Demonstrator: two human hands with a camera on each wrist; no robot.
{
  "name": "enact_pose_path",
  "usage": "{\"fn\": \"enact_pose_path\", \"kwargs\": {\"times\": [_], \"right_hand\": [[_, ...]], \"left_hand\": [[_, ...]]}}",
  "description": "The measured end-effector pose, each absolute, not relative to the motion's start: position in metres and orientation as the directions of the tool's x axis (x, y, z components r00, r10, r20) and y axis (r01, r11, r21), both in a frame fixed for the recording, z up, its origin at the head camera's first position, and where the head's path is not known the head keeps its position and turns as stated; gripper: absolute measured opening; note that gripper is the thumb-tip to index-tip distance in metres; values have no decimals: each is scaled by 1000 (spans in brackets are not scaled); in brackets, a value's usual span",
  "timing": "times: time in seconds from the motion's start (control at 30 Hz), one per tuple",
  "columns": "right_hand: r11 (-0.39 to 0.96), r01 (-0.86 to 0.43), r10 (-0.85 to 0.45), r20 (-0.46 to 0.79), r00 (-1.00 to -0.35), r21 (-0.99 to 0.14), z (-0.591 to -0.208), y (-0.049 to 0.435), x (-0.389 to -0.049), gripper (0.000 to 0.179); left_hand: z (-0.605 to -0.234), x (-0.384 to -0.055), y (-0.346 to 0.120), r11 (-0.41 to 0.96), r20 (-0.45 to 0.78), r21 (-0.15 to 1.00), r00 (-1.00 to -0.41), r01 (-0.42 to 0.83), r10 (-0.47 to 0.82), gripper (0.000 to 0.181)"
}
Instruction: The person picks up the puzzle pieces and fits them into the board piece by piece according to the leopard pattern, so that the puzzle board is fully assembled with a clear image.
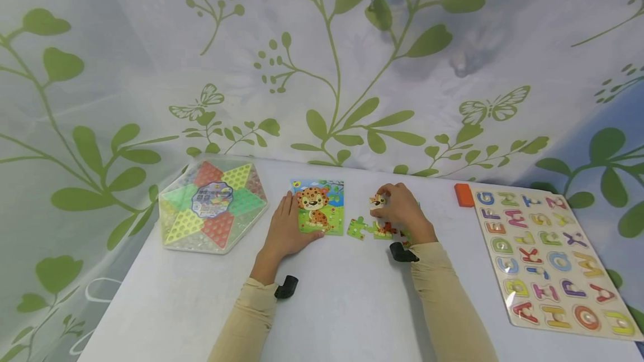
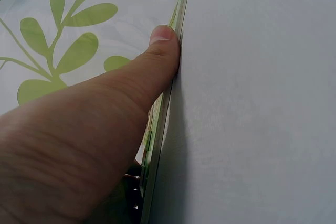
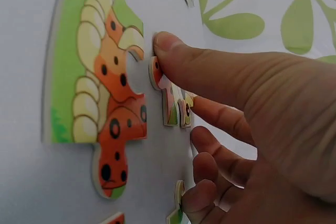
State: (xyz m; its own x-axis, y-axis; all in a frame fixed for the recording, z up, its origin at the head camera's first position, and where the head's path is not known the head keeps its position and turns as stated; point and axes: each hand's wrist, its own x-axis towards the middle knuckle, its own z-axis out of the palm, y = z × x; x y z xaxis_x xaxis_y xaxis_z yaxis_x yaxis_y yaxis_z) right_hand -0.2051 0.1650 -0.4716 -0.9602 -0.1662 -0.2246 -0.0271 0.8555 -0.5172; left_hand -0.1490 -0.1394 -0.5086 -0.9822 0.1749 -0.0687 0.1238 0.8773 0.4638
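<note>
At the left of the head view my left hand [image 1: 285, 227] rests on a leopard-cub jigsaw puzzle [image 1: 332, 214], fingers along its left side and thumb on its lower edge. The left wrist view shows that thumb [image 2: 163, 51] lying straight against the board's thin edge [image 2: 164, 114]. To the right, my right hand [image 1: 405, 208] pinches a puzzle piece [image 1: 377, 201] with part of an animal's face between thumb and fingers. Just below it lie a green puzzle piece [image 1: 358, 228] and an orange-and-cream one [image 3: 110, 77] with paws. Other loose pieces are partly hidden under the right hand.
A hexagonal Chinese checkers set [image 1: 213, 205] in clear wrap lies at the left. On the right are a wooden alphabet board [image 1: 545, 261] and a small orange block [image 1: 464, 195]. A leaf-patterned curtain [image 1: 332, 71] hangs behind the white table [image 1: 342, 300].
</note>
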Motion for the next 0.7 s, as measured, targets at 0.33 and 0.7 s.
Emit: {"fn": "enact_pose_path", "kwargs": {"times": [0.33,0.7], "right_hand": [[840,-5,-162,-241,-957,-543,-472,164,-208,59],[742,47,-86,-164,-983,-669,-465,149,-201,37]], "left_hand": [[-508,-149,-140,872,-69,476,-984,114,167,120],[-508,-148,-139,867,-67,484,-983,117,170,120]]}}
